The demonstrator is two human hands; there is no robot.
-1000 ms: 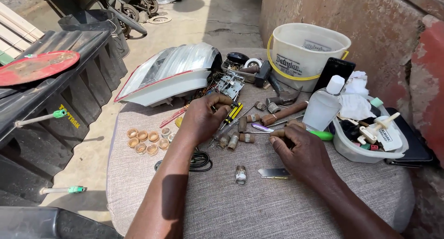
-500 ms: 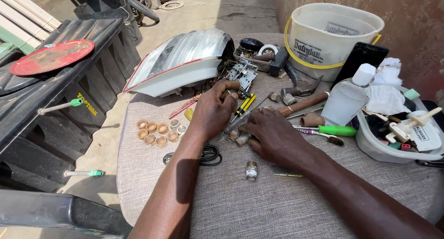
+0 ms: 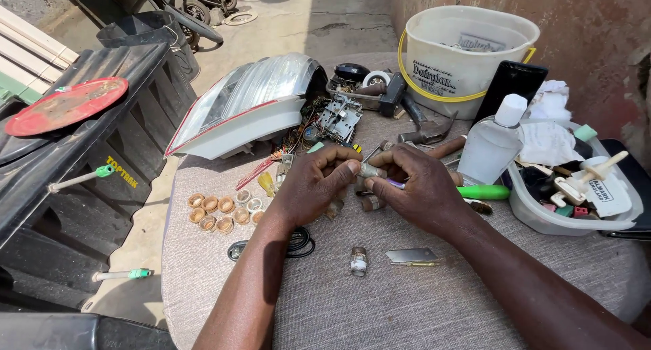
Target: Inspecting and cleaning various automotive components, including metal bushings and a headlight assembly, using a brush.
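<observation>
My left hand (image 3: 313, 185) and my right hand (image 3: 415, 187) meet above the middle of a cloth-covered table (image 3: 407, 309). Both pinch one small grey cylindrical part (image 3: 369, 170) between their fingertips. Several more small cylinders (image 3: 371, 202) lie under the hands. A small glass vial (image 3: 358, 261) stands near the front, with a flat metal blade (image 3: 411, 256) beside it. A cluster of brass rings (image 3: 220, 212) lies left of my left hand.
A vehicle lamp unit (image 3: 244, 106) and a circuit board (image 3: 341, 115) sit at the back. A white bucket (image 3: 468, 48), clear bottle (image 3: 493, 141), hammer (image 3: 434, 138), green-handled tool (image 3: 483, 192) and a tray of parts (image 3: 576, 187) stand right. A black coil (image 3: 298, 243) lies near my left forearm.
My right hand has come in from the right and joined my left hand on the small cylinder. The camera has moved closer to the table.
</observation>
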